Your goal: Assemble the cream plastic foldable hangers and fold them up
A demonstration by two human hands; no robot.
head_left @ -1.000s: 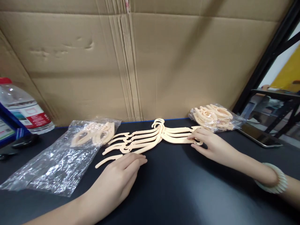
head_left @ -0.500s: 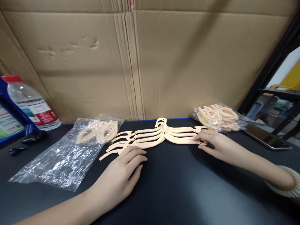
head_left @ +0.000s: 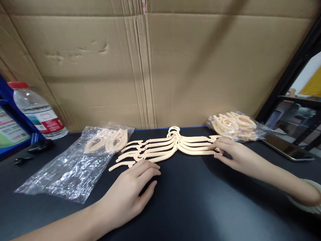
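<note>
with the fanned row of thin cream plastic hangers point(head_left: 165, 147) lying flat on the black tabletop point(head_left: 200, 201), left hand point(head_left: 130, 192) rests open at its left ends, right hand point(head_left: 232, 152) lies loosely open on the right tips, so looks like squaring-up; next needs both ends pushed inward evenly.

left hand point(head_left: 130, 192) drawn slightly back from the hangers point(head_left: 165, 147), fingers point(head_left: 150, 169) now spread, hangers bunched closer

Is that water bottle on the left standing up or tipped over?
Tipped over: the water bottle lies slanted on its side, red cap toward the upper left.
</note>
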